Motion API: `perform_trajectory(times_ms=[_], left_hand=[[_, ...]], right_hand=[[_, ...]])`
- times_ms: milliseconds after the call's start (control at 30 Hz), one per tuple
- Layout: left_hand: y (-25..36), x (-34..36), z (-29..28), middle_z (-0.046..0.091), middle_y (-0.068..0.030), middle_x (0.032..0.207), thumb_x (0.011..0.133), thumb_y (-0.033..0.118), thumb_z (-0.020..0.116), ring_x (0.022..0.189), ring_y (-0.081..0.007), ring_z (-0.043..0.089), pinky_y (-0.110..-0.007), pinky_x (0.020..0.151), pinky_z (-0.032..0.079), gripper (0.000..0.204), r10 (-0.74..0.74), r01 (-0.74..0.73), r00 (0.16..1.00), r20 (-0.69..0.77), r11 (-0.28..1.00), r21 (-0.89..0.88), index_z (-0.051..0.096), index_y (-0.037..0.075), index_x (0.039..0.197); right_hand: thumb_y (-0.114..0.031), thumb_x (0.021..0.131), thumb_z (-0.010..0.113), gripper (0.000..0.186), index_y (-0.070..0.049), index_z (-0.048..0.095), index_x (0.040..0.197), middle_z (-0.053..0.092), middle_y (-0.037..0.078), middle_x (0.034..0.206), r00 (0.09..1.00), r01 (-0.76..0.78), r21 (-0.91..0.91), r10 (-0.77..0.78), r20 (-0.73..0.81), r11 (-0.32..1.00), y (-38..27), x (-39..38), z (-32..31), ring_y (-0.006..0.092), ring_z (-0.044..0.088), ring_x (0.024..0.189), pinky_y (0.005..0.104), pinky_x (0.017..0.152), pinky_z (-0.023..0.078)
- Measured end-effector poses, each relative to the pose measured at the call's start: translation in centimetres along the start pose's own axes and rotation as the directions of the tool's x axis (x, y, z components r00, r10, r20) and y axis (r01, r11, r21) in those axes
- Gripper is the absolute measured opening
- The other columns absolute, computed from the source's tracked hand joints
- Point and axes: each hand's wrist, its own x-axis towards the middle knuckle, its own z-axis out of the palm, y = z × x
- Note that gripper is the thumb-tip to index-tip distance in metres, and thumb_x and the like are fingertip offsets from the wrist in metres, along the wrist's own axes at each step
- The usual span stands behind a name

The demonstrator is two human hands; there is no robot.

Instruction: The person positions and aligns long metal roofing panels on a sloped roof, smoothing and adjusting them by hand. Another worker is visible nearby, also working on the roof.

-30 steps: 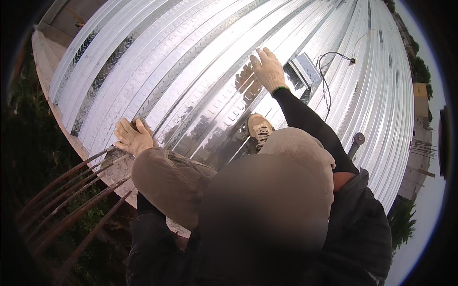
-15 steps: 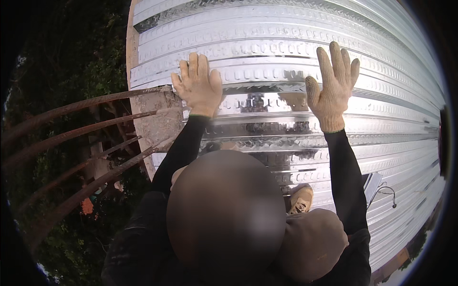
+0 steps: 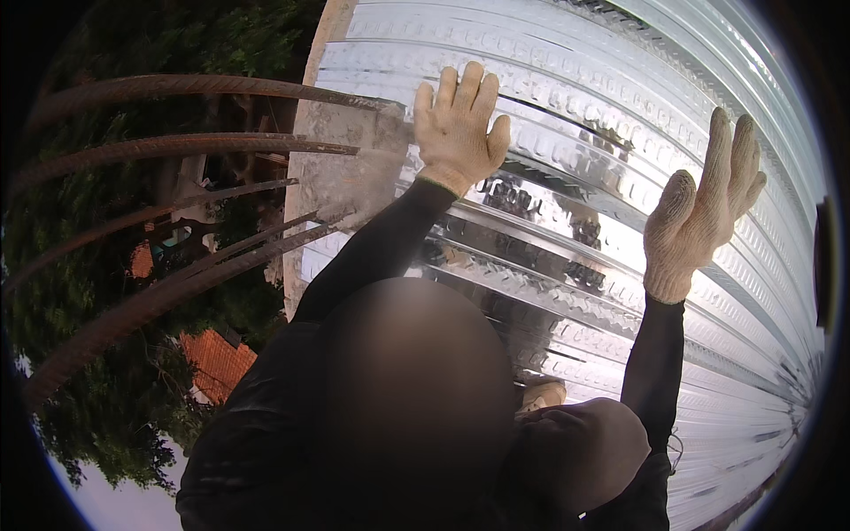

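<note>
Both hands wear cream knitted gloves and have nothing in them. My left hand (image 3: 459, 133) is open, palm down on the ribbed galvanised metal decking (image 3: 496, 49), right beside a rough concrete block (image 3: 336, 177) with rusty rebar (image 3: 204, 140) sticking out of it. My right hand (image 3: 699, 208) is open with fingers stretched over the decking further to the right; whether it touches the metal or hangs just above it I cannot tell. A tan shoe (image 3: 540, 394) shows under me, partly hidden behind my body.
Long curved rebars reach out past the decking's left edge (image 3: 314, 57), over a drop to dark trees (image 3: 168, 44) and a red tiled roof (image 3: 217, 363) far below. A thin cable (image 3: 676, 451) lies on the decking at the lower right, mostly hidden.
The view has turned, so the rebar and drop now fill more of the left side. My right hand has shifted right from beside a metal object, now out of sight. Both hands remain open.
</note>
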Motion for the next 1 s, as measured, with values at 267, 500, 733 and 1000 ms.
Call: perform_trajectory(times_ms=[267,500,733,1000], left_hand=[[-0.3,0.2,-0.7,0.059,-0.01,0.171,0.102,0.045,0.066,0.159,-0.0378,0.048,-0.06,0.128,0.034,0.067,-0.005,-0.001,0.985,0.17,0.999,0.034,0.067,0.011,0.16],[-0.3,-0.3,0.0,0.068,-0.0038,0.158,0.098,0.042,0.068,0.14,-0.0333,0.063,-0.055,0.118,0.043,0.06,0.071,-0.067,0.997,-0.042,0.994,0.089,0.074,0.014,0.15],[-1.0,-0.1,0.2,0.071,-0.004,0.16,0.102,0.047,0.068,0.147,-0.0355,0.063,-0.057,0.122,0.042,0.058,0.109,-0.109,0.994,-0.002,0.994,0.026,0.077,0.018,0.152],[-1.3,-0.4,1.2,0.068,-0.0093,0.172,0.112,0.04,0.062,0.157,-0.0396,0.061,-0.058,0.127,0.045,0.057,0.166,-0.161,0.985,-0.044,0.982,0.101,0.072,0.015,0.163]], right_hand=[[-0.057,0.11,0.077,0.066,-0.017,0.067,0.162,0.062,0.012,0.169,0.835,0.068,-0.218,0.064,0.546,0.973,-4.6,0.7,1.9,0.036,0.057,0.156,0.075,0.13,0.039],[-0.048,0.11,0.077,0.08,-0.015,0.053,0.178,0.05,0.02,0.182,0.993,0.057,0.073,-0.049,-0.11,0.996,0.1,0.8,1.4,0.0534,0.048,0.164,0.0758,0.135,0.032],[-0.047,0.109,0.08,0.052,-0.01,0.072,0.145,0.07,0.014,0.149,0.977,-0.004,-0.051,0.014,0.212,0.999,2.0,-1.6,1.6,0.0373,0.066,0.138,0.0779,0.125,0.039],[-0.041,0.108,0.079,0.063,-0.007,0.07,0.159,0.056,0.031,0.177,0.971,-0.24,-0.125,0.237,-0.037,0.963,6.2,-6.3,-10.4,0.0571,0.053,0.159,0.0825,0.137,0.022]])
